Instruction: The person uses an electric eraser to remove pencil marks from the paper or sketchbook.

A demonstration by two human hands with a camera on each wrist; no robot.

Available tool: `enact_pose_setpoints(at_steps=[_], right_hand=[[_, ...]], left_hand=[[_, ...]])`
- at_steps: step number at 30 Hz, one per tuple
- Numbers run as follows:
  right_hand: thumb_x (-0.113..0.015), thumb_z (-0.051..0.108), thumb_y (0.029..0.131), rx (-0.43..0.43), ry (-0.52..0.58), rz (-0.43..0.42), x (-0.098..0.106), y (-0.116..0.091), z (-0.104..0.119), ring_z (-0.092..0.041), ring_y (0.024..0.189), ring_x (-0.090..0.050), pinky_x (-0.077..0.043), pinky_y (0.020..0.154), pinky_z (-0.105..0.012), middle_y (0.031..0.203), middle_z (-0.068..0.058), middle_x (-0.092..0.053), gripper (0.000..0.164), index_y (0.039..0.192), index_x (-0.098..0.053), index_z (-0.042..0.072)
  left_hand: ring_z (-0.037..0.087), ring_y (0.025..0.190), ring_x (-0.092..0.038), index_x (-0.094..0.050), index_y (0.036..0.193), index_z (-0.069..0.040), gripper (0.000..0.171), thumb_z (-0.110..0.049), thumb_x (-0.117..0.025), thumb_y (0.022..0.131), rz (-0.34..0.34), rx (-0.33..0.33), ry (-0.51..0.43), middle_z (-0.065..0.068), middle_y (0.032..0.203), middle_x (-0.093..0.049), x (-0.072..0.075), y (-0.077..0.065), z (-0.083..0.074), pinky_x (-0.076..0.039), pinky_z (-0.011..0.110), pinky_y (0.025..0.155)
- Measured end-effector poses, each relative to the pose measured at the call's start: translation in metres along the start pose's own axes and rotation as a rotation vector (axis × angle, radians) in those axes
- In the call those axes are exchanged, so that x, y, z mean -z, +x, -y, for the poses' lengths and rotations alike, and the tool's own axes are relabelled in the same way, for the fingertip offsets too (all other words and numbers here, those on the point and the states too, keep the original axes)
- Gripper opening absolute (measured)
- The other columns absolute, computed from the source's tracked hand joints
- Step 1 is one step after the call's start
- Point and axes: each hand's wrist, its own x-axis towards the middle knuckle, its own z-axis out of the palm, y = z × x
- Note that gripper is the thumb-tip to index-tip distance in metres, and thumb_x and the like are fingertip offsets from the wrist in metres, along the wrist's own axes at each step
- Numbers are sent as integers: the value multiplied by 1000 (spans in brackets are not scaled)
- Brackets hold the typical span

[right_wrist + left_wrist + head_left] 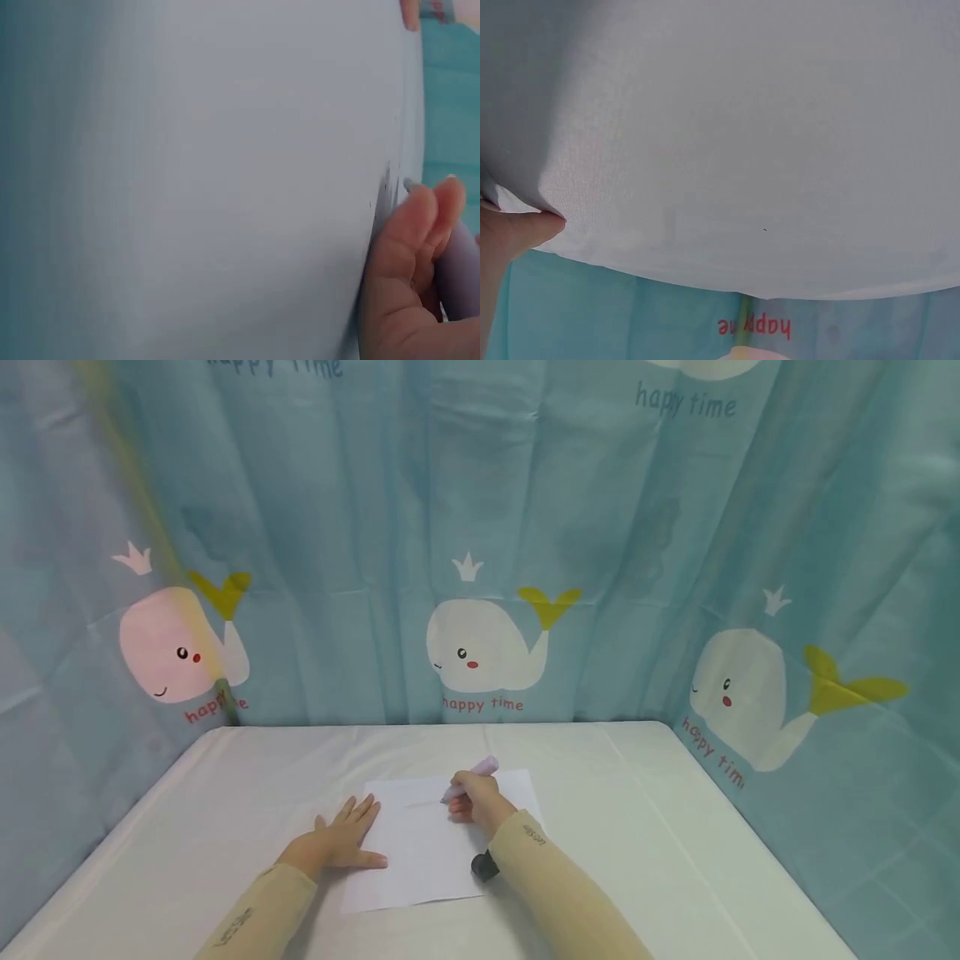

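Note:
A white sheet of paper (420, 864) lies on the table in the head view. My right hand (482, 802) grips a light purple marker (487, 766), its tip at the upper middle of the sheet. A faint line (422, 805) runs left from that tip. In the right wrist view, curled fingers (401, 255) surround the purple barrel (459, 277), and dark marks show on the paper beside them. My left hand (333, 843) rests with spread fingers along the sheet's left edge, thumb over the paper. Only part of that hand (514, 236) enters the left wrist view.
White cloth covers the table (637, 827). Blue-green curtains (360, 610) printed with whales enclose its back and sides. A small black round object (483, 866) shows beside the right sleeve (562, 885), over the paper's lower right part.

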Motion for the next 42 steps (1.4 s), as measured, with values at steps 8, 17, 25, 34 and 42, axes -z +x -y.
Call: enact_pose_setpoints(at_steps=[8, 17, 25, 34, 42], right_hand=[[-58, 7, 81, 22, 45, -3, 0, -3, -2, -11, 46, -54, -50, 46, -21, 58, -7, -56, 15, 90, -56, -4], [-61, 6, 79, 38, -14, -47, -8, 0, 0, -9, 43, -53, -48, 43, -20, 54, -6, -57, 12, 87, -59, -3], [-62, 7, 83, 26, -41, -8, -9, 2, 1, -9, 43, -51, -48, 44, -20, 55, -5, -56, 11, 87, -60, -3], [-63, 9, 84, 12, -67, 10, -10, 3, 2, -10, 45, -53, -50, 46, -21, 57, -6, -57, 13, 90, -61, -3], [-61, 9, 84, -31, 53, 48, -1, 11, 4, -11, 47, -53, -49, 46, -20, 59, -7, -57, 12, 87, -60, -3]], left_hand=[[51, 142, -5, -25, 149, 6, 105, -57, -71, 79, -7, 4, 13, 27, 157, -14, 0, -3, -4, -3, 80, 98], [51, 142, -6, -25, 149, 6, 108, -62, -69, 78, -8, 6, 24, 26, 157, -14, 1, -2, -1, -3, 80, 98], [51, 142, -6, -25, 149, 6, 108, -61, -70, 78, -6, 10, 31, 26, 157, -14, 3, -2, 0, -3, 80, 98], [50, 142, -5, -25, 150, 5, 108, -61, -71, 78, -5, 20, 28, 25, 157, -14, 0, 0, 4, -2, 80, 99], [51, 142, -5, -25, 149, 6, 107, -61, -70, 78, -11, -2, 17, 26, 157, -14, 1, 1, 3, -2, 81, 97]])
